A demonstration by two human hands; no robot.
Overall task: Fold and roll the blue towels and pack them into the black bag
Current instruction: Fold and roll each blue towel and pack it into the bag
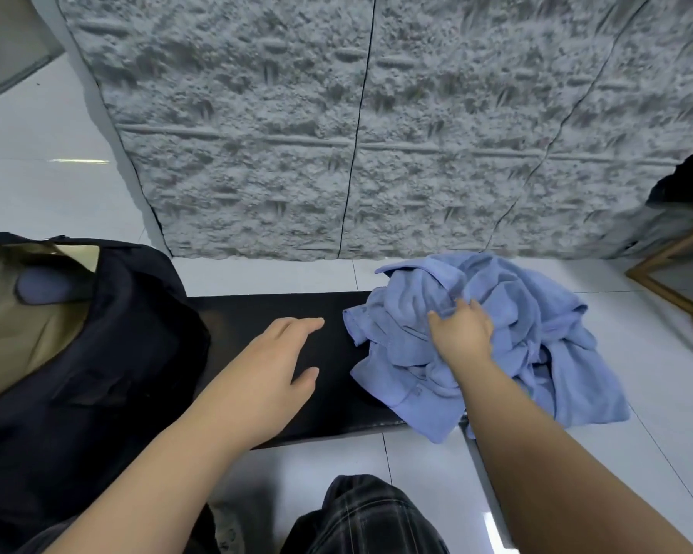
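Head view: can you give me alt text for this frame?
A person's right hand grips a crumpled pile of blue towels on a black bench, the left hand open beside it. An open black bag holds one rolled towel.

bare forearms (225, 425), dark, seemingly plaid trousers (369, 517)

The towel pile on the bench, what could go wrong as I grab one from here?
1. The towel pile is tangled and hangs over the bench edge; pulling one with your right hand could drag others onto the floor.
2. The black bag slumps, so its opening may close on a roll.
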